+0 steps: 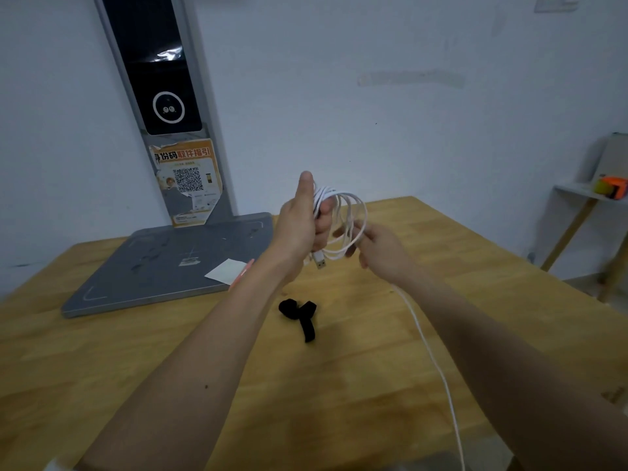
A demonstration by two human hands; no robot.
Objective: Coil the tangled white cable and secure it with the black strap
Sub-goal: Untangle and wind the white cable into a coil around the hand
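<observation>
Above the wooden table, held up between both hands: white cable, several loops already gathered. Left hand gripping the bunched loops in a fist, thumb pointing straight up, USB plug dangling just below the fist. Right hand just beside it, fingers curled round a strand at the loops' lower right side. From under the right hand, one loose length of cable trailing down across the tabletop toward the near edge and out of view at the bottom.

On the table, below the hands and between the forearms: black strap, lying loosely folded, apart from the cable. Bare wood all round the strap, and more toward the right edge of the table.

Far left on the table: grey base plate of a tall grey stand, reaching close to the left forearm, with a white slip of paper at its near right corner. Well apart, at the right wall: small shelf carrying an orange object.
</observation>
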